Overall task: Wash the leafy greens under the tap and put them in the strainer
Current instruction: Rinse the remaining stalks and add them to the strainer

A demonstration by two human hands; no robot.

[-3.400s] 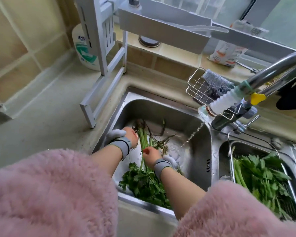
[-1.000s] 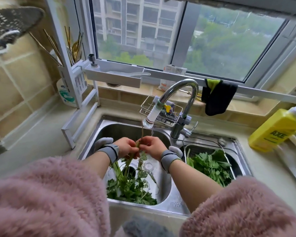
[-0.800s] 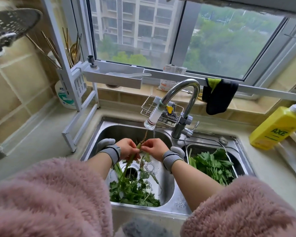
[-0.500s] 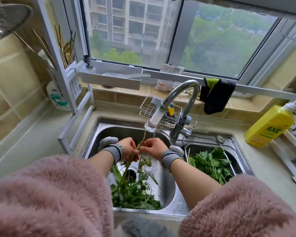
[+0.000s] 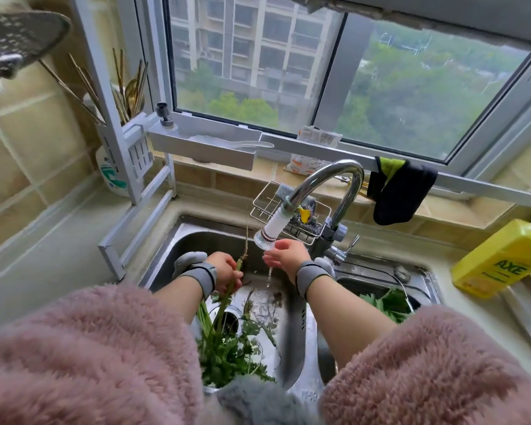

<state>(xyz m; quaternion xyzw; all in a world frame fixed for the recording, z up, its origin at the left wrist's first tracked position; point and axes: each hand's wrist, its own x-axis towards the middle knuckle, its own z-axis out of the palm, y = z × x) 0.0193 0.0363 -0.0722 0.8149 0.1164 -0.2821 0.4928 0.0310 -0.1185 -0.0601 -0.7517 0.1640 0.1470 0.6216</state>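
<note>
green leafy greens point(image 5: 227, 348), pink fuzzy sleeves point(image 5: 83, 354), yellow bottle point(image 5: 503, 259), chrome tap point(image 5: 328, 176).

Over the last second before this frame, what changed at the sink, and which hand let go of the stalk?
The right hand let go of the greens stalk and moved right, now open under the tap nozzle in the thin stream. The left hand kept its grip on the stalk, roots pointing up. Unchanged: loose greens in the left basin, washed greens in the strainer, water running.
</note>
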